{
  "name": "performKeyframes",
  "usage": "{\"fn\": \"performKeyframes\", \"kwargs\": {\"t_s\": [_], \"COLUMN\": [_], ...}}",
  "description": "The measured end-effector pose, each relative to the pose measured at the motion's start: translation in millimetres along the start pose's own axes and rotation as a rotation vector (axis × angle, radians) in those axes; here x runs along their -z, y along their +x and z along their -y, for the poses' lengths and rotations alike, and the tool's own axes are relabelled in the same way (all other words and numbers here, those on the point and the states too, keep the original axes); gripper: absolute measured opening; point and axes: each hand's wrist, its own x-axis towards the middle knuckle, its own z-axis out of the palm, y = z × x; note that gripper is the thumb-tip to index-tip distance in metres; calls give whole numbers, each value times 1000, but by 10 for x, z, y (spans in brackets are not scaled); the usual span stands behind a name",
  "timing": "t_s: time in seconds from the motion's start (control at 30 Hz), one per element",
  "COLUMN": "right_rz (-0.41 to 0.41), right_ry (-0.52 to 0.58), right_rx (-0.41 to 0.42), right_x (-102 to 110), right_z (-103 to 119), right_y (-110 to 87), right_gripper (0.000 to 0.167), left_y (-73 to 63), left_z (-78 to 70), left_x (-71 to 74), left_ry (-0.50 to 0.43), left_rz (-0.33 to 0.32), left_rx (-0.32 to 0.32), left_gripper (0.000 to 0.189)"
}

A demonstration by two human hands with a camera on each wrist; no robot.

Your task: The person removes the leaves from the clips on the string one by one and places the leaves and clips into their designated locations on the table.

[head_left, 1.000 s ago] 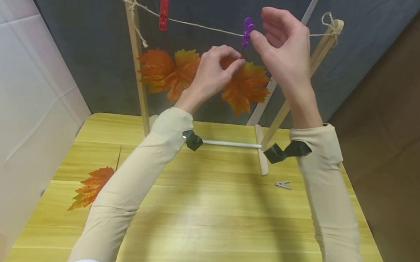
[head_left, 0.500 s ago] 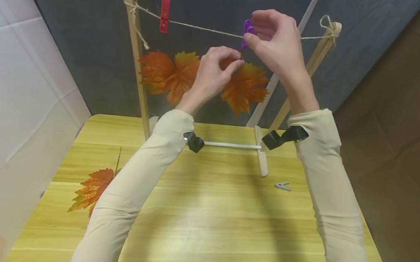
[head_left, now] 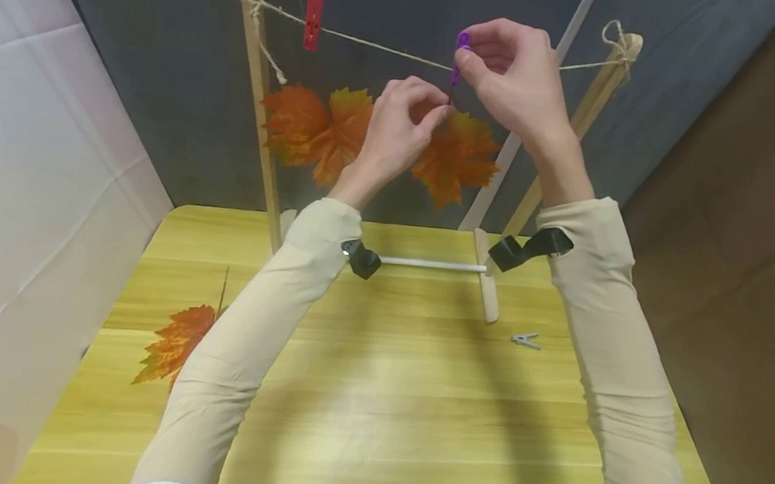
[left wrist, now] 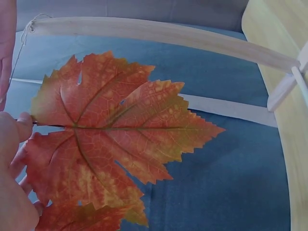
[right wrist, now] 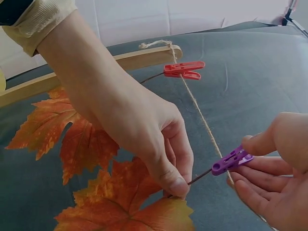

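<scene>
My right hand (head_left: 520, 82) pinches a purple clothespin (right wrist: 232, 160) between thumb and fingers. The clothespin sits on the twine (right wrist: 204, 122), with the stem of an orange maple leaf (left wrist: 110, 120) at its nose. Just below it, my left hand (head_left: 398, 126) pinches that stem between thumb and forefinger, and the leaf hangs down behind the hand. Farther left on the twine, a red clothespin (head_left: 313, 15) holds a second orange leaf (head_left: 314, 132) by its stem.
Two wooden posts (head_left: 259, 90) carry the twine, joined low down by a white rod (head_left: 433, 264). A grey clothespin (head_left: 525, 340) lies on the table (head_left: 377, 391) at right. At left another orange leaf (head_left: 178, 340) lies partly under my left sleeve.
My right hand has moved left onto the purple clothespin, and its thumb and fingers have closed on the clothespin's handles. The left hand keeps its hold on the stem.
</scene>
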Motion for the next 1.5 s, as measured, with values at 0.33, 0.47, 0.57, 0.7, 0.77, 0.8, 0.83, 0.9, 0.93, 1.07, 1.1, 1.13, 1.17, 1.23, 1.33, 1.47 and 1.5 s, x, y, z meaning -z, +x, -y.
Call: {"fn": "performKeyframes", "kwargs": {"t_s": [0.33, 0.47, 0.57, 0.7, 0.77, 0.8, 0.83, 0.9, 0.93, 1.07, 1.1, 1.13, 1.17, 1.23, 1.33, 1.47, 1.5], "right_rz": [-130, -181, -217, -282, -317, -336, -352, -384, -398, -442, -452, -459, -467, -482, -495, -507, -510], "right_ry": [58, 61, 86, 167, 210, 231, 255, 285, 301, 344, 363, 381, 392, 423, 437, 462, 471], "right_rx": [125, 166, 187, 204, 232, 245, 259, 327, 359, 460, 455, 450, 446, 431, 446, 478, 486], "right_x": [-87, -101, -117, -132, -135, -135, -137, -145, -152, -177, -185, -192, -197, -209, -216, -218, -220], "right_z": [-65, -88, -97, -106, -113, -115, -118, -130, -135, -145, -134, -126, -119, -100, -94, -100, -102], "right_y": [6, 8, 4, -2, -4, -5, -6, -12, -16, -40, -48, -58, -71, -101, -160, -230, -243], "right_gripper": [28, 25, 23, 19, 17, 16, 15, 14, 14, 13, 12, 11, 11, 11, 12, 12, 12], "left_y": [-50, -71, -87, -133, -168, -186, -205, -241, -256, -322, -341, -359, -380, -419, -487, -611, -645], "left_z": [-9, -10, -12, -16, -24, -28, -33, -42, -44, -52, -54, -57, -63, -78, -113, -158, -164], "left_x": [24, -1, -29, -76, -108, -125, -143, -180, -197, -241, -247, -252, -253, -253, -254, -273, -280], "left_ry": [-29, -29, -35, -54, -67, -73, -78, -87, -88, -91, -93, -96, -100, -110, -138, -186, -199], "left_rz": [-22, -27, -36, -52, -53, -52, -52, -49, -51, -53, -56, -57, -57, -63, -85, -103, -101], "left_rx": [26, 31, 16, 0, -7, -13, -20, -40, -53, -103, -116, -125, -134, -149, -187, -256, -267], "left_gripper": [23, 23, 23, 21, 21, 20, 20, 20, 20, 19, 19, 18, 18, 17, 17, 15, 14]}}
